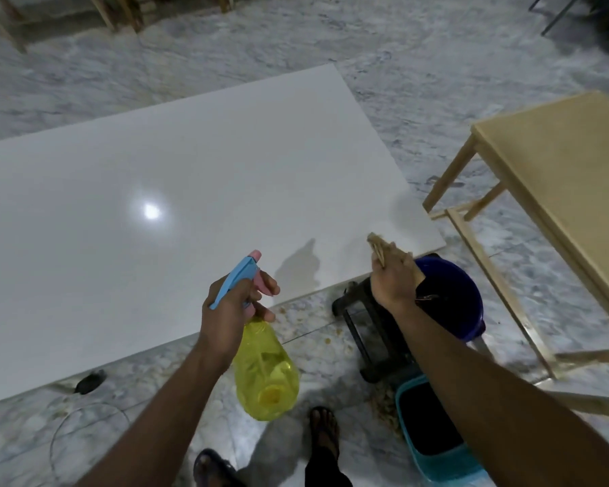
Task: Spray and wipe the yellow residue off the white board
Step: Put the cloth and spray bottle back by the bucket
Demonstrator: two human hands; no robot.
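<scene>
The left hand gripped the yellow spray bottle, the right hand clenched a tan rag above the white board; mist could overshoot onto the floor.

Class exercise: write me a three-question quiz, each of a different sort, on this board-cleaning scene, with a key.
1. True or false: the left hand holds the yellow spray bottle.
2. The right hand grips: A) a tan rag B) a brush C) nothing.
3. Fill in: the nozzle points toward the white ____.

Key: 1 true; 2 A; 3 board.
</scene>
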